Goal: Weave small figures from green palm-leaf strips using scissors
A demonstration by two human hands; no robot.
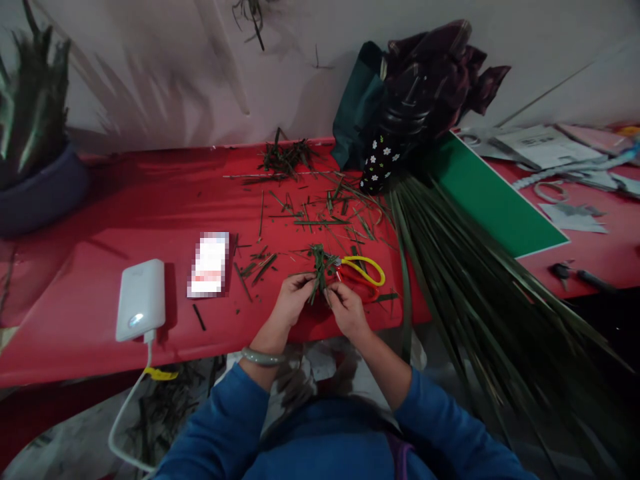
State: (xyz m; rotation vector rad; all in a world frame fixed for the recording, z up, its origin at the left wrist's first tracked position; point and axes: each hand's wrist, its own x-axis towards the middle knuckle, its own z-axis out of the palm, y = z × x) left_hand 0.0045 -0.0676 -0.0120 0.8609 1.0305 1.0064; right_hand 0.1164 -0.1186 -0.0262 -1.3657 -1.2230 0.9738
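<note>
Near the front edge of the red table, a small bundle of woven green leaf strips (pixel 319 272) is held upright between my two hands. My left hand (pixel 294 297) pinches its left side with fingers closed. On the other side, my right hand (pixel 346 309) is closed with thumb and fingertips at the lower right of the bundle. Just behind the right hand lie scissors (pixel 371 264) with a yellow and a red handle loop, their blades partly hidden by the leaf piece. Cut leaf bits (pixel 265 267) are scattered to the left of the hands.
A white power bank (pixel 141 300) with a cable and a phone (pixel 209 264) lie left. Long green leaves (pixel 480 287) spread over the right edge beside a green board (pixel 495 193). Leaf scraps (pixel 290 157), dark bags (pixel 425 80) and a potted plant (pixel 40 180) stand behind.
</note>
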